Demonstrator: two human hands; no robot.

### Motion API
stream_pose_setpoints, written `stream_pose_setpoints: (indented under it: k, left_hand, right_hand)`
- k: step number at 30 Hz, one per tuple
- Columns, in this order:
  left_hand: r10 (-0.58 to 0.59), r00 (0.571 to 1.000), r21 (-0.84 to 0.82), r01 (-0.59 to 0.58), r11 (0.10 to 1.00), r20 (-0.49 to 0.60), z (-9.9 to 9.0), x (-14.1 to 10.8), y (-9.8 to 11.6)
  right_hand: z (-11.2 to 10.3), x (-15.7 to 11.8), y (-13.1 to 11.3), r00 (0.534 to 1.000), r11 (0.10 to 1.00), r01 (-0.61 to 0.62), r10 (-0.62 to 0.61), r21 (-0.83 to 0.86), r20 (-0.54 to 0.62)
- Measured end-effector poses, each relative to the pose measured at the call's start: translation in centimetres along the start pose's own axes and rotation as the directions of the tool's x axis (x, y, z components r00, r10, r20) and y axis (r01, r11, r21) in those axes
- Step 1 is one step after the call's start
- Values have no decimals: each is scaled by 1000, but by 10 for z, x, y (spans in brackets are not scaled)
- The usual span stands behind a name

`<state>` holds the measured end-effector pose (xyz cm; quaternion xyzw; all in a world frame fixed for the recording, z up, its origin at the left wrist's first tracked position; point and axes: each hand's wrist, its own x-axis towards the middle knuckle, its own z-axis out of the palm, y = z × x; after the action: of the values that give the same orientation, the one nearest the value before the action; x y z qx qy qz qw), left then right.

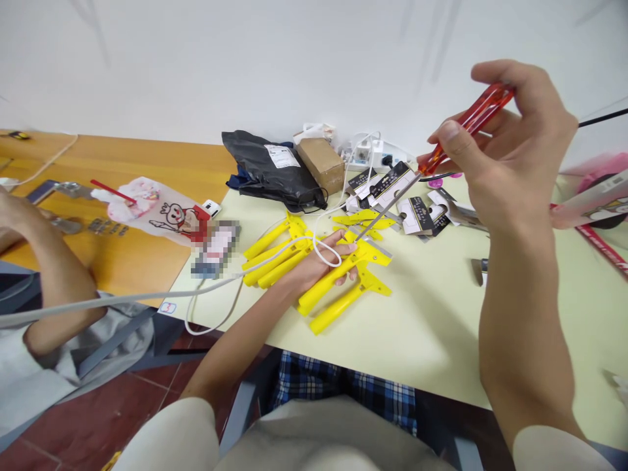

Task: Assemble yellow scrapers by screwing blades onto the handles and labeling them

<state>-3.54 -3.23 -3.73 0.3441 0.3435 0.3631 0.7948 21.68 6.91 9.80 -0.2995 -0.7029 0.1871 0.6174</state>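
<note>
My right hand is closed around the red see-through handle of a screwdriver, raised above the table. Its long metal shaft slants down to the left, the tip at the head of a yellow scraper. My left hand grips that scraper near its head, fingers wrapped round it and partly hidden. Just in front lies another yellow scraper. Several more yellow scrapers lie to the left of my left hand, and some yellow scraper parts lie behind it.
A white cable runs across the scrapers. Black-and-white cards, a black plastic parcel, a cardboard box and a power strip stand along the wall. A printed drink cup lies left, near another person's arm.
</note>
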Motion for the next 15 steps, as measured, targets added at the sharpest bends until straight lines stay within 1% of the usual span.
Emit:
stream_pose_setpoints:
  k: [5, 11, 15]
  left_hand:
    - [21, 999, 41, -22, 999, 28, 1, -1, 0]
    - [56, 998, 6, -56, 998, 31, -2, 1, -5]
    - [76, 997, -3, -76, 997, 24, -4, 3, -7]
  right_hand:
    - [0, -1, -8, 998, 998, 55, -55, -40, 6]
    - [3, 1, -13, 984, 981, 178, -177, -80, 11]
    - [5, 0, -17, 980, 977, 196, -193, -79, 49]
